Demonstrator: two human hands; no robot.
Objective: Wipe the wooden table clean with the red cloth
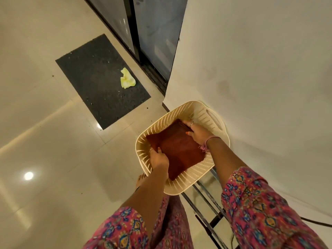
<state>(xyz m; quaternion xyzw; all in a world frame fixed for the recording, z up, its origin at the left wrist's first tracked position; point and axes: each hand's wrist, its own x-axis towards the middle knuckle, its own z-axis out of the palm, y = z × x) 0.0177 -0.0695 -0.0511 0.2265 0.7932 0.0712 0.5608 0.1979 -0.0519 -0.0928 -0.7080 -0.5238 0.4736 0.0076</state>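
Observation:
A folded red cloth point(179, 150) lies inside a cream slotted plastic basket point(203, 114) that stands on a black metal stand by the wall. My left hand point(158, 159) grips the cloth's near left edge, thumb on top. My right hand point(195, 133) grips its far right edge, fingers curled over the fold. Both forearms reach down into the basket. No wooden table is in view.
A dark doormat point(97, 81) lies on the glossy tiled floor with a crumpled yellow-green cloth point(127, 79) on it. A dark glass door point(152, 33) stands behind it. A white wall point(260, 60) fills the right. The black metal stand point(206, 203) sits under the basket.

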